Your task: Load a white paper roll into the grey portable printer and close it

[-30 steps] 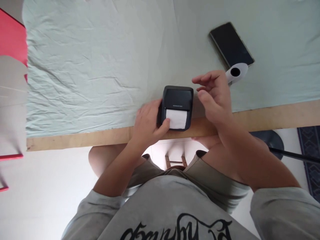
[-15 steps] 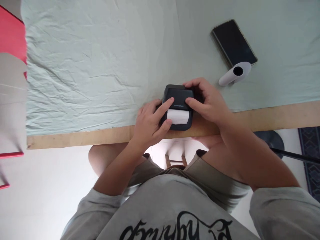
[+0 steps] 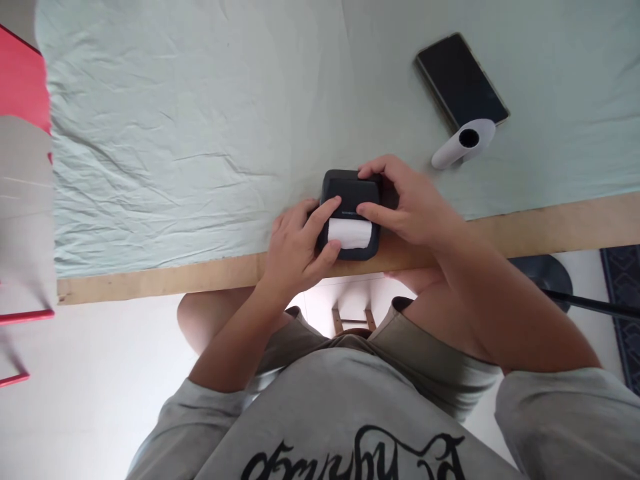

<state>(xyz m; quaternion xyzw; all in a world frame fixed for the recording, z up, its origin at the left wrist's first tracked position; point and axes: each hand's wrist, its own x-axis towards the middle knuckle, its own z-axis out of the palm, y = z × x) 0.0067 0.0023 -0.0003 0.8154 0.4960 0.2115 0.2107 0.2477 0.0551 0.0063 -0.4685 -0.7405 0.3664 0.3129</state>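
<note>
Printer is the reference point. Black portable thermal printer (image 3: 350,212) sits at the near edge of the surface (image 3: 540,227), its near end over the bare wooden border, far end on the pale green cloth (image 3: 175,120). Lid (image 3: 353,190) down; lettering on it too small to read. White paper strip (image 3: 353,233) lies across the printer's near half, below the lid.

Left hand (image 3: 295,243) grasps the printer's left side: index finger flat on the lid, thumb on the near-left part by the paper, other fingers along the side, partly hidden. Right hand (image 3: 413,200) grasps the printer's far-right corner: thumb on the lid's right part, index finger hooked at the far edge, remaining fingers mostly hidden.

Smartphone (image 3: 463,80) in case, screen dark, lies beyond the printer to its right, set at a slant. White cylindrical object (image 3: 450,150) with round black end is closer in, right of and slightly beyond the printer; overlaps the phone's near corner in view, contact can't be told. Patterned rug (image 3: 623,287) on the floor, far right of the printer.
</note>
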